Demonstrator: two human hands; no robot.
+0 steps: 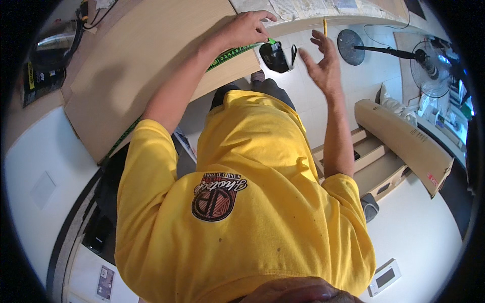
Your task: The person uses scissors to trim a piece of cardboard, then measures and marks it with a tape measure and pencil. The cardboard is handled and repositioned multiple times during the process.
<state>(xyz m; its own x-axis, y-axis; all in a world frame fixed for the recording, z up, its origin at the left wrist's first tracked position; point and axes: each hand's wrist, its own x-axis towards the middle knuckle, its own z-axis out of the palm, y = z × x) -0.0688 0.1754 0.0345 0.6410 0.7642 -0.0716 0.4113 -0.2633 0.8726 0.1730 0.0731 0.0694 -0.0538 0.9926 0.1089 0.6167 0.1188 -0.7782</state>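
Observation:
A tape measure lies across a wooden board [159,41], its green blade [231,57] running along the board's near edge. The black tape measure case [276,57] sits just beyond the board's right end, with a wrist strap on its right. My left hand [252,27] reaches over the board, thumb and fingertips pinching at the green part beside the case. My right hand [324,66] is apart from the case, to its right, thumb and fingers spread. A yellow pencil [325,26] sticks up from between its fingers; the exact hold is partly hidden.
A worktop [303,24] with printed paper runs along the far side. A black pedestal fan [401,53] lies tilted at the right. Nearer stand a long cardboard box [405,140] and wooden frame pieces [369,159]. Power-tool gear [57,45] sits far left.

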